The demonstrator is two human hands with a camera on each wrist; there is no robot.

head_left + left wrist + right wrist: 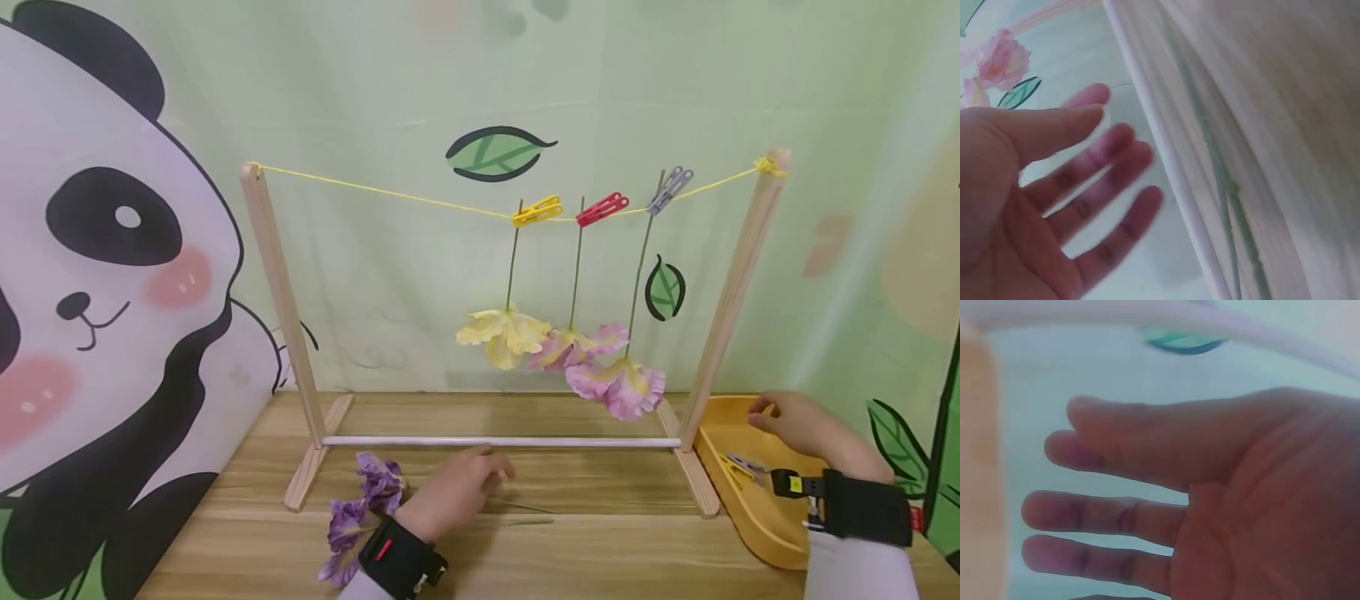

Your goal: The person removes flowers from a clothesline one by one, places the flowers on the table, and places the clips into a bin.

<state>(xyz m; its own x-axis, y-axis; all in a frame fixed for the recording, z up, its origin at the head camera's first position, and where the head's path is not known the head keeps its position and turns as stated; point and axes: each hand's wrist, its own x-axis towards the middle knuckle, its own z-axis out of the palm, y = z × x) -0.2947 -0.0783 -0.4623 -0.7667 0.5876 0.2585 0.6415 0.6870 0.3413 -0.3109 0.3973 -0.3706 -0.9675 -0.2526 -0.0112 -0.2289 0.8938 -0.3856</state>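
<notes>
My left hand (461, 492) hovers over the tabletop by two purple flowers (381, 482) lying there. Their green stems (1244, 231) run past the hand, apart from its relaxed, empty fingers in the left wrist view. At the right, my right hand (798, 429) hangs above a yellow tray (772, 550), holding nothing, its fingers slightly bent. Inside the tray lie yellow and grey clothespins (742, 471). On a yellow string, a yellow clothespin (537, 212), a red clothespin (602, 209) and a grey clothespin (670, 191) hold a yellow flower (506, 335) and two pink flowers (618, 387) head down.
A wooden frame with a left post (279, 308), a right post (735, 308) and a white crossbar (502, 442) stands on the wooden table (247, 542). The tray sits against its right foot. Behind hangs a green backdrop (375, 92) with a printed panda.
</notes>
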